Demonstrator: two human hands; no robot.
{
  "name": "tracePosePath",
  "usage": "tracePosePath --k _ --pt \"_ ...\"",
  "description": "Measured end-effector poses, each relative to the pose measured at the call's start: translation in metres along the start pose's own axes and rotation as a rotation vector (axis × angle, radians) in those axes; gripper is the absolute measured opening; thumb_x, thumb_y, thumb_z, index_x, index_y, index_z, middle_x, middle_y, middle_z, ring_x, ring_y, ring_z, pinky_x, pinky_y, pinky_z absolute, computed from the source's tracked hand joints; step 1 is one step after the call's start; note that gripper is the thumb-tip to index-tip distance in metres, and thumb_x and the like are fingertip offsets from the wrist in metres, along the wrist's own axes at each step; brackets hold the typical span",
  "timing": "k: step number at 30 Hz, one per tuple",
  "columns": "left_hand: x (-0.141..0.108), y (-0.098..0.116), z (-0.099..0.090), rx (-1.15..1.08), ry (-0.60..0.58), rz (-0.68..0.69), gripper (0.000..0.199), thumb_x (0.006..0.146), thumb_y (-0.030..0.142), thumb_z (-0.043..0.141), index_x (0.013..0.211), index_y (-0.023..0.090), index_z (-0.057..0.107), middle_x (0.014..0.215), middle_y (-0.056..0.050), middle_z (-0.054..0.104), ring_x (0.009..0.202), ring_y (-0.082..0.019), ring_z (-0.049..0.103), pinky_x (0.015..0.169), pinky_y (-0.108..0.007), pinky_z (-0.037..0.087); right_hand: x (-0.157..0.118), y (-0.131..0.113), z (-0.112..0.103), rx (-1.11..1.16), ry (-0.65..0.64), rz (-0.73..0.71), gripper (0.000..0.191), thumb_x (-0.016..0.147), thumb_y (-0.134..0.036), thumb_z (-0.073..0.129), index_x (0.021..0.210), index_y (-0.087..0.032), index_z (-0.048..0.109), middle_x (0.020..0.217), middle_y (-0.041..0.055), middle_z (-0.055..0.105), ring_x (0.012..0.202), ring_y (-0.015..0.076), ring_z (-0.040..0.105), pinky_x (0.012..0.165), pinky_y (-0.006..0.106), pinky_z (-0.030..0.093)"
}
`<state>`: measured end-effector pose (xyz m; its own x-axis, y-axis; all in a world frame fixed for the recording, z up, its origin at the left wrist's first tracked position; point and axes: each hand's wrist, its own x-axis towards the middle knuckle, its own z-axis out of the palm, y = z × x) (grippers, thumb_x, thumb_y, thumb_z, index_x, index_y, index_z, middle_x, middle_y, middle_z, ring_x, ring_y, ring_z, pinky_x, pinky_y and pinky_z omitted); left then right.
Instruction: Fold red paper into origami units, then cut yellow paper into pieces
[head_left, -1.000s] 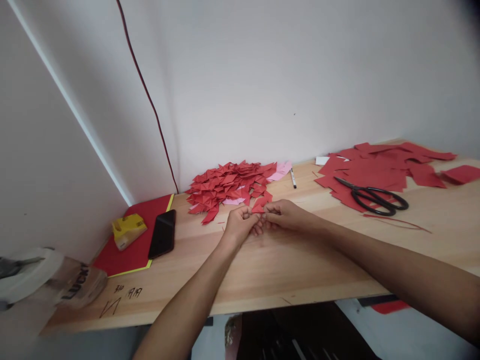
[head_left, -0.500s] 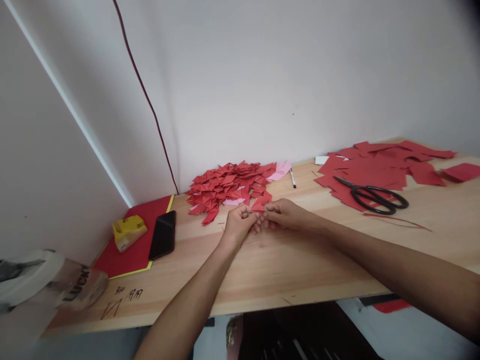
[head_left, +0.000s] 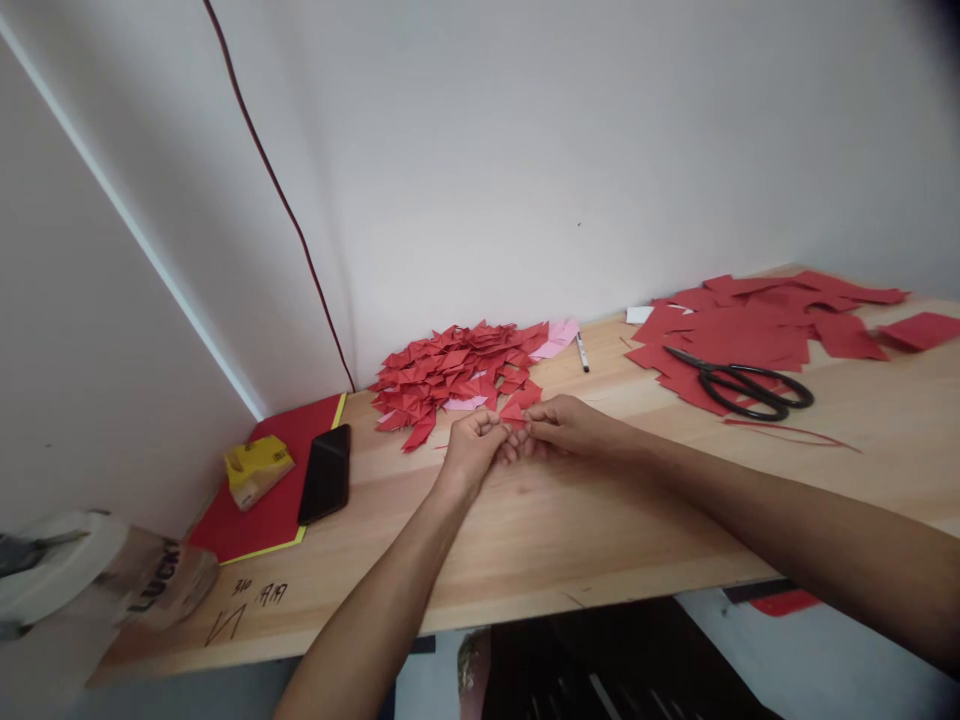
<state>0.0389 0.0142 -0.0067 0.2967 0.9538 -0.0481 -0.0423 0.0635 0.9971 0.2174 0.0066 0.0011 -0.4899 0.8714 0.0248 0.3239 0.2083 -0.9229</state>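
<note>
Between my two hands is a small folded piece of red paper (head_left: pixel 513 412), pinched from both sides. My left hand (head_left: pixel 474 444) is closed on its left edge, thumb and fingers pressed together. My right hand (head_left: pixel 559 424) grips the right side with thumb and forefinger. The hands nearly touch, and the fingers cover the paper's lower part. Just behind them lies a heap of folded red paper pieces (head_left: pixel 450 370), with a few pink pieces (head_left: pixel 556 338) among and beside it.
Black-handled scissors (head_left: pixel 742 385) rest on flat red paper pieces (head_left: pixel 750 330) at the right. A marker (head_left: pixel 583 352) lies near the wall. At the left are a black phone (head_left: pixel 325 474), a yellow packet (head_left: pixel 258 470), a red folder (head_left: pixel 247 530) and a plastic jar (head_left: pixel 161 580).
The view has shifted slightly. Both hands stay together at the red paper, with only small finger movements.
</note>
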Motion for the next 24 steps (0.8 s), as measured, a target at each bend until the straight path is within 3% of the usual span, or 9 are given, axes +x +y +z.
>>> tracePosePath --k 4,8,11,15,20,24 --pt "0.0 0.002 -0.006 -0.023 -0.01 -0.007 0.016 0.063 0.025 0.067 0.067 0.013 0.057 0.058 -0.001 0.063 0.041 -0.008 0.054 0.043 -0.019 0.038 0.0 0.006 -0.008 0.022 -0.073 0.015 0.027 0.085 -0.038 0.053 0.077 -0.016 0.066 0.076 0.0051 0.072 0.06 0.0118 0.063 0.051 0.021 0.043" --pt "0.0 0.005 -0.014 -0.024 0.01 -0.016 0.014 0.065 0.025 0.064 0.066 0.013 0.056 0.057 0.0 0.062 0.041 -0.007 0.053 0.043 -0.018 0.037 -0.002 0.013 -0.026 0.064 -0.162 0.11 0.03 0.082 -0.041 0.061 0.096 -0.015 0.065 0.085 0.008 0.073 0.063 0.0135 0.064 0.049 0.021 0.043" --pt "0.001 0.006 -0.018 0.041 0.007 -0.008 0.012 0.068 0.024 0.062 0.067 0.013 0.057 0.056 0.001 0.06 0.04 -0.006 0.051 0.042 -0.018 0.037 -0.002 0.016 -0.036 0.094 -0.03 0.194 0.033 0.083 -0.046 0.06 0.095 -0.016 0.063 0.086 0.0094 0.071 0.062 0.0139 0.062 0.046 0.021 0.042" --pt "0.003 0.002 -0.017 0.153 -0.064 0.016 0.013 0.073 0.024 0.06 0.066 0.013 0.058 0.051 0.002 0.058 0.039 -0.006 0.05 0.042 -0.017 0.037 0.001 0.015 -0.034 0.156 0.209 0.135 0.044 0.087 -0.059 0.048 0.089 -0.017 0.063 0.088 0.0085 0.068 0.069 0.0146 0.061 0.048 0.022 0.04" --pt "0.004 -0.002 -0.015 0.182 -0.129 0.06 0.013 0.078 0.023 0.059 0.075 0.011 0.062 0.059 -0.003 0.065 0.045 -0.009 0.058 0.044 -0.018 0.042 0.0 0.006 -0.021 -0.139 0.17 0.044 0.037 0.077 -0.053 0.06 0.071 -0.017 0.058 0.061 -0.0021 0.051 0.054 0.0103 0.042 0.05 0.023 0.03" --pt "0.001 -0.001 -0.014 0.159 -0.086 0.06 0.019 0.079 0.024 0.061 0.093 0.011 0.06 0.066 -0.005 0.069 0.055 -0.015 0.068 0.049 -0.021 0.05 -0.001 0.005 -0.02 -0.139 0.174 0.026 0.031 0.08 -0.047 0.055 0.067 -0.018 0.053 0.058 -0.0037 0.047 0.051 0.0097 0.038 0.049 0.024 0.028"
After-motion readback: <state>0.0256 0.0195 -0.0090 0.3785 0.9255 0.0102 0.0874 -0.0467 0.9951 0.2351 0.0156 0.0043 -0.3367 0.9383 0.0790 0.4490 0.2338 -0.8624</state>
